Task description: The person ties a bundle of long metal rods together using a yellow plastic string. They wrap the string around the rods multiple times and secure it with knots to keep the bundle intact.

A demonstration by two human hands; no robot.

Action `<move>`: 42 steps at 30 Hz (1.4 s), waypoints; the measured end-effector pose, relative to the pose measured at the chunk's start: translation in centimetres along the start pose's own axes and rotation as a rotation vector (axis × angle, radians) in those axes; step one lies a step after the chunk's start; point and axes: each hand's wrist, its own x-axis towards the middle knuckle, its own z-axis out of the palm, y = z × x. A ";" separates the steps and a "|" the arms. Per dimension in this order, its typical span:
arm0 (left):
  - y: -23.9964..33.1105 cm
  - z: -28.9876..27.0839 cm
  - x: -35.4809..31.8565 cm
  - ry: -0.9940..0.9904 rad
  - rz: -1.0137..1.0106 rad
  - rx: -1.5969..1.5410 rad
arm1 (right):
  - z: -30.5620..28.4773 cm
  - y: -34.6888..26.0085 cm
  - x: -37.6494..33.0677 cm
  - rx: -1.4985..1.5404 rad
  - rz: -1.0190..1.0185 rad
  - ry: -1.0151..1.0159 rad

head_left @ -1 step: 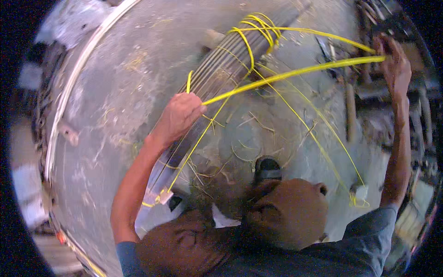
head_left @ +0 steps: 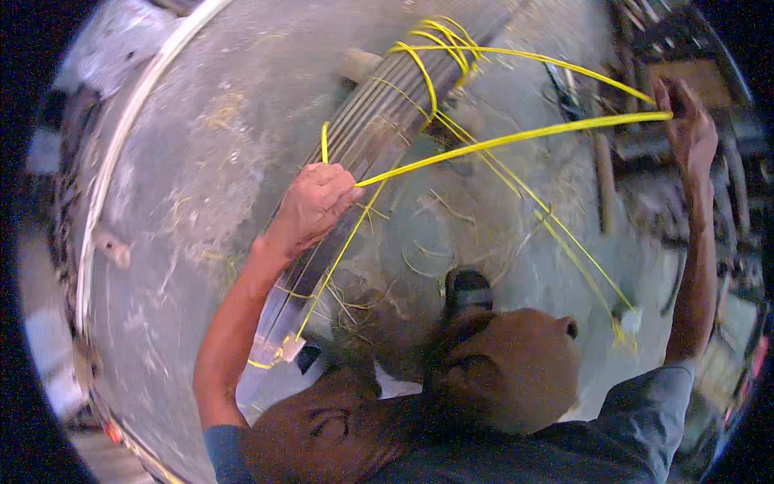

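Note:
A bundle of long dark rods or strips (head_left: 383,133) lies slantwise on the floor ahead of me, its far end toward the upper right. Yellow cord is wound several times round the far part of it (head_left: 431,74). Over the nearer part, my left hand (head_left: 317,203) is closed on the same cord. A thick run of the yellow cord (head_left: 516,141) stretches from there to my right hand (head_left: 688,133), held far out to the right. That hand's bent fingers grip the cord, and a second strand goes back from it to the windings.
Thinner yellow strands run to a small pale block (head_left: 292,348) at the bundle's near end and to a frayed yellow end (head_left: 625,335) at right. Straw-like scraps (head_left: 355,310) litter the floor near my sandal (head_left: 469,290). A pale curved strip (head_left: 129,137) borders the left; dark clutter (head_left: 685,73) stands right.
My right hand is slightly lower, and the cord between my hands bows upward a little more. My left hand keeps its grip at nearly the same place.

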 end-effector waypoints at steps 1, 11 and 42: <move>-0.3 0.6 0.1 -0.013 0.044 -0.035 | -1.8 0.0 -3.3 -0.071 0.108 -0.095; -3.1 3.2 -5.5 0.135 0.059 -0.262 | -16.9 -10.9 -11.9 0.070 0.263 -0.566; -2.0 4.7 -7.2 0.153 0.017 0.108 | 13.6 -0.6 -45.0 0.105 0.248 -0.513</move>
